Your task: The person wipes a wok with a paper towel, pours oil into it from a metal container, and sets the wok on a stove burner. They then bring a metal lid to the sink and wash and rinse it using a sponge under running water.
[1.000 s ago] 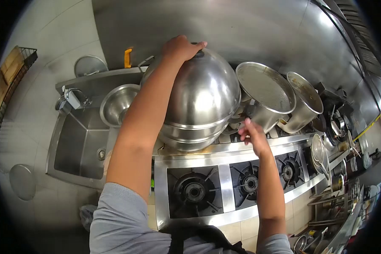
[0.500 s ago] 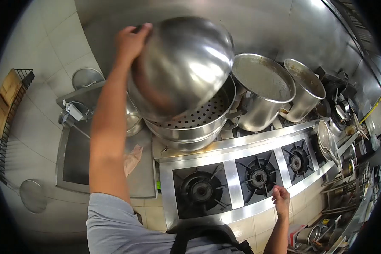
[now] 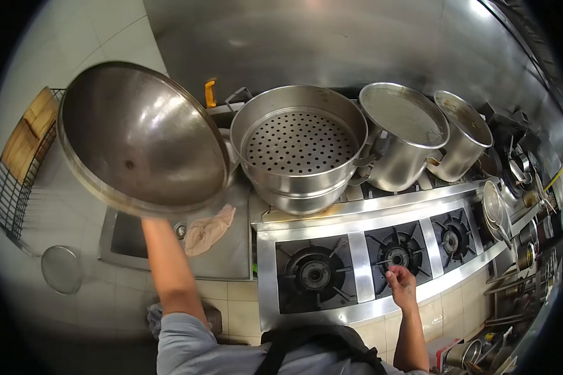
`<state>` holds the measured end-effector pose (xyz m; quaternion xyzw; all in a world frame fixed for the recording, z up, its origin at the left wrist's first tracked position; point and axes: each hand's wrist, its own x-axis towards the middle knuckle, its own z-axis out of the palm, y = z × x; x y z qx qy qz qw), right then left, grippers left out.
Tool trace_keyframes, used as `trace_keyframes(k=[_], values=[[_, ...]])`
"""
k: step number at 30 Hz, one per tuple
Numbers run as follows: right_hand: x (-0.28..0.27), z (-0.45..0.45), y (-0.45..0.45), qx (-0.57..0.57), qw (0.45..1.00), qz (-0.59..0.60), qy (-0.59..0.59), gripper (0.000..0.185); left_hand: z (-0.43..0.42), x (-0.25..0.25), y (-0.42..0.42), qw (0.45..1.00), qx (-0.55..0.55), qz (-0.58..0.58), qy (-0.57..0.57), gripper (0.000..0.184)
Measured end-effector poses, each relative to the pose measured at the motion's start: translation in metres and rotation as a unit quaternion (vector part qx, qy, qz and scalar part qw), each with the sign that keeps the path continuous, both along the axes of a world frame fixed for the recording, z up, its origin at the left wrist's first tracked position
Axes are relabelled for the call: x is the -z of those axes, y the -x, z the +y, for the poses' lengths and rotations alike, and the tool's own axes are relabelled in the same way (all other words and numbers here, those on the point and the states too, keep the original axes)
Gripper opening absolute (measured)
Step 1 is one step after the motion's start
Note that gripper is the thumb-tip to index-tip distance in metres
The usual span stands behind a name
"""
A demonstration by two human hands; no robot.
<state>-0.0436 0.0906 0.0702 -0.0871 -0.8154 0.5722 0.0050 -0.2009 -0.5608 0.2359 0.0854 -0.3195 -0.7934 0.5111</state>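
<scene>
A big domed steel lid [image 3: 137, 137] is held up at the left with its hollow inside facing me. Behind it my left hand is hidden; only the forearm shows below the rim. The steamer pot [image 3: 306, 181] stands uncovered on the back of the stove, and its perforated plate [image 3: 300, 142] shows inside. My right hand [image 3: 402, 286] hovers over the front burners with its fingers curled together; whether anything small is between them I cannot make out.
Two tall pots [image 3: 406, 115] [image 3: 463, 119] stand right of the steamer. Three burners [image 3: 316, 275] lie in front. A pink cloth [image 3: 210, 231] rests beside the sink [image 3: 128, 234]. Strainers [image 3: 494, 209] and utensils crowd the right; a wire rack [image 3: 28, 137] hangs left.
The lid has come off the steamer, swung to the left and tipped over, baring the perforated plate. My right hand has drawn back from the pots toward the front burners.
</scene>
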Motion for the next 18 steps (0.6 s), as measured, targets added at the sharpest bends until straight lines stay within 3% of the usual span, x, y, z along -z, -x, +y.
trace_keyframes(k=[5,10,12,15,18], values=[[0.008,-0.05,0.014,-0.138,0.99,0.006,-0.012,0.03,0.054,0.051,-0.071,0.988,0.076,-0.022,-0.135,0.041],[-0.052,-0.094,-0.008,-0.289,0.955,0.064,-0.003,0.036,0.137,0.099,-0.129,0.959,0.131,-0.05,-0.248,0.041],[-0.067,-0.087,-0.021,-0.316,0.938,0.141,-0.012,0.038,0.169,0.111,-0.149,0.951,0.139,-0.062,-0.269,0.041],[-0.083,-0.056,-0.04,-0.307,0.939,0.154,0.011,0.038,0.21,0.122,-0.173,0.946,0.141,-0.078,-0.28,0.041],[-0.054,-0.006,-0.054,-0.283,0.95,0.111,0.066,0.038,0.244,0.129,-0.195,0.943,0.136,-0.091,-0.289,0.041]])
